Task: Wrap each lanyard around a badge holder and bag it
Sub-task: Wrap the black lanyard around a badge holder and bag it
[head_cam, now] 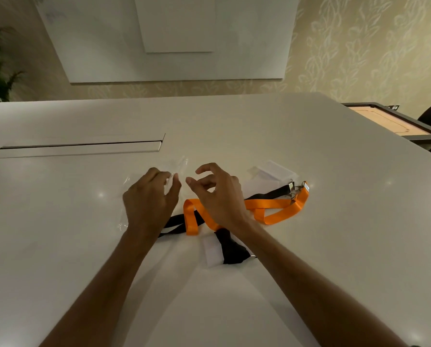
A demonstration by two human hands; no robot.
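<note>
At mid-frame on the bench, the left hand pinched a clear bag; the right hand, its grip loosely curled, held nothing above the orange lanyard.

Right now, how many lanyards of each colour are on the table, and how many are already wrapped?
Orange lanyard: 1, loose
Black lanyard, loose: 1
Black lanyard, wrapped on a badge holder: 1
Total: 3 lanyards, 1 wrapped
</note>
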